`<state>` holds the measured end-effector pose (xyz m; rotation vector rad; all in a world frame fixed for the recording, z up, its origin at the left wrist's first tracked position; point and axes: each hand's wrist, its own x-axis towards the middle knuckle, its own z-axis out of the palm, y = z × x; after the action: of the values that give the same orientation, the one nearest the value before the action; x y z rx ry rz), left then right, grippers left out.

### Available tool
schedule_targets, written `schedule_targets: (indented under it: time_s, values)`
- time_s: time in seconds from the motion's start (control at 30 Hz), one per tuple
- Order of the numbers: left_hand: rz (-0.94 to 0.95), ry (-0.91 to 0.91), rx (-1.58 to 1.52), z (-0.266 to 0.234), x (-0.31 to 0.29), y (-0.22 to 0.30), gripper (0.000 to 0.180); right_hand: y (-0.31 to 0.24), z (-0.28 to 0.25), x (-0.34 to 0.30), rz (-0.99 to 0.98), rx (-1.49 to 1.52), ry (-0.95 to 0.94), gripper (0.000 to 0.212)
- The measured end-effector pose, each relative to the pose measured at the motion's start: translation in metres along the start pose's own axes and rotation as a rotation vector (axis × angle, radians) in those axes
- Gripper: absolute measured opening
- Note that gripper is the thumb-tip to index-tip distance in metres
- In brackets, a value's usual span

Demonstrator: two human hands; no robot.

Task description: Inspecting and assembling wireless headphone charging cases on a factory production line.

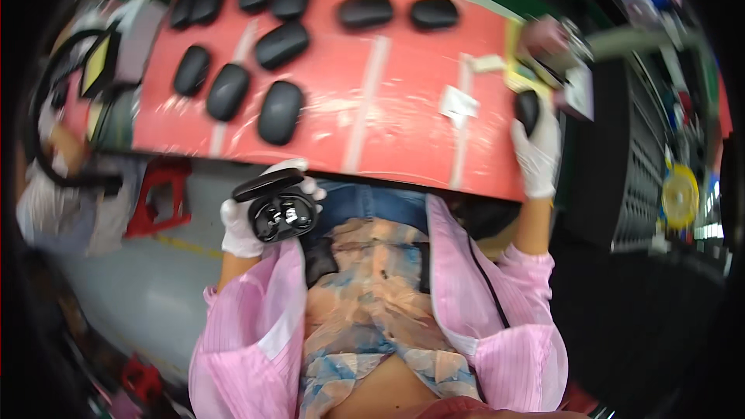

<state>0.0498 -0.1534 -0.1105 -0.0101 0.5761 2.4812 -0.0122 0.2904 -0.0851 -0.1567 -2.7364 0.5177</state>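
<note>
My white-gloved left hand point(239, 230) holds up an opened black earphone case point(284, 216) in front of the table's near edge. Its lid is tilted back, and the glossy black inside faces up with bright reflections. At the right end of the table, my gloved right hand point(537, 157) has its fingers around a smaller-looking dark rounded case point(527, 112). The far fingers of that hand are partly hidden and blurred. Several closed black oval cases, among them one near the front edge point(280, 112), lie on the red table covering point(334, 85).
A white paper slip point(459, 102) and a small pale block point(487, 64) lie on the right part of the table. Beyond my right hand are a pink item point(545, 36) and a small box point(576, 93). A red stool point(161, 198) and another person's arm point(68, 147) are at left.
</note>
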Motion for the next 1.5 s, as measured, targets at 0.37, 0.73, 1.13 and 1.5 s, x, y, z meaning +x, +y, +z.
schedule_targets:
  time_s: [0.37,0.73,1.13,1.5]
  values:
    - [0.85,1.061,-0.485,-0.229,-0.082,0.175,0.062,-0.095,0.026,-0.042,-0.429,0.174,0.052,0.025]
    - [0.615,1.269,0.198,-0.232,-0.127,0.193,0.059,-0.102,0.039,-0.016,-0.072,0.416,0.016,0.023]
    - [0.46,0.781,1.229,0.12,-0.048,0.098,0.035,-0.081,0.033,-0.007,-0.36,0.053,-0.048,0.021]
    - [0.486,0.137,0.631,0.099,0.079,0.04,0.106,0.021,-0.063,0.161,-0.294,-0.29,0.105,0.025]
